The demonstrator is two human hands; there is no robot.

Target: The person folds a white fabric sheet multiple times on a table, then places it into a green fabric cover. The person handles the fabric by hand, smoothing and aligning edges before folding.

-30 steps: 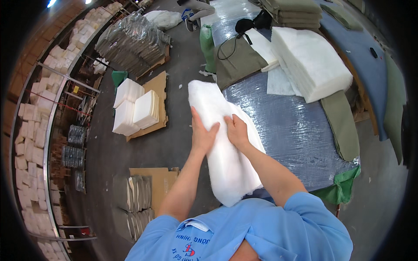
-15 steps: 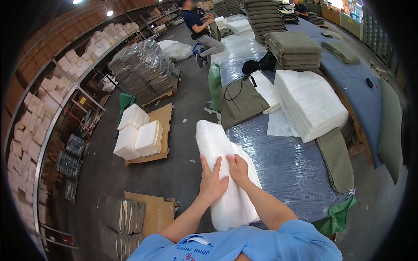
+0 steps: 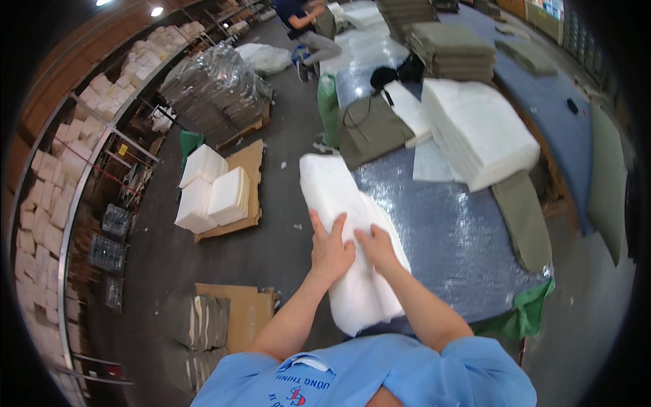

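A thick, soft sheet of white wadding (image 3: 332, 180) lies folded lengthwise along the left edge of the plastic-wrapped table (image 3: 447, 244), its near end close to my body. On its left part rests my left hand (image 3: 332, 252), fingers stretched and spread over the surface. My right hand (image 3: 378, 249) is beside it, fingers curled and pressed into the wadding. Farther right, a tall stack of white wadding sheets (image 3: 481, 129) leans over the table. An olive-grey fabric cover (image 3: 373, 129) lies flat beyond the folded sheet.
Olive cushions (image 3: 451, 47) are piled at the far end. A narrow olive fabric piece (image 3: 525, 220) hangs at the right. White foam blocks (image 3: 213, 190) sit on cardboard on the floor to the left. Green cloth (image 3: 519, 315) hangs at the near corner. Another person (image 3: 305, 27) works far off.
The view has tilted, so the table and wadding appear higher. Both hands stay on the wadding, and the right hand's fingers have shifted slightly on it.
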